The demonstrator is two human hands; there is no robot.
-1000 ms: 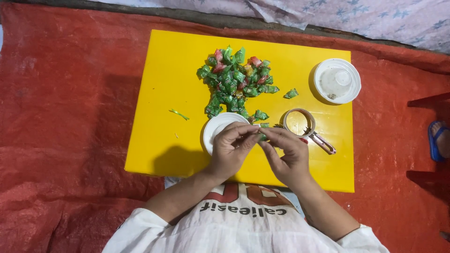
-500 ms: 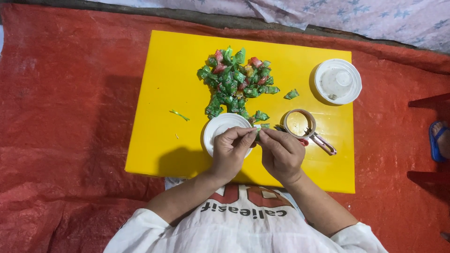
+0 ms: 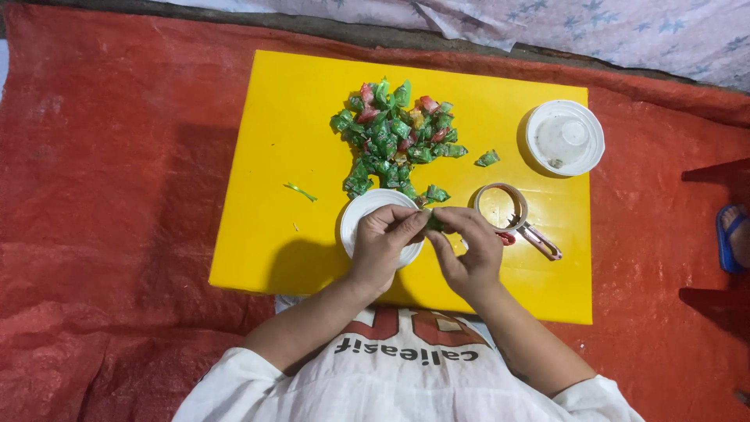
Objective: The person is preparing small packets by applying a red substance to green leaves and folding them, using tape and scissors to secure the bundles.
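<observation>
Near the lower middle of the frame the left hand (image 3: 383, 242) and the right hand (image 3: 469, 250) meet fingertip to fingertip, both pinching one small green wrapped candy (image 3: 434, 223) between them, each hand gripping an end as one does to twist a wrapper. The candy is held in the air just over the right edge of a small white bowl (image 3: 367, 209), which sits directly beneath the left hand, seemingly so that whatever comes loose can drop straight into it. Just above the bowl, toward the centre of the frame, lies a loose pile of wrapped candies (image 3: 394, 137), mostly green with a few red ones, close enough to reach without shifting the arms. One stray green candy (image 3: 487, 159) lies apart to the right of the pile, and a thin green scrap (image 3: 300, 191) lies to the left of the bowl. Just right of the right hand rests a roll of clear tape (image 3: 500, 207) with a small pink-handled tool (image 3: 539, 241) touching its lower right side. A second white round container (image 3: 564, 137) stands in the upper right, well apart from the hands. All of this rests on a yellow surface (image 3: 273, 117), set on a red tarpaulin (image 3: 109, 195) that fills the left of the frame.
</observation>
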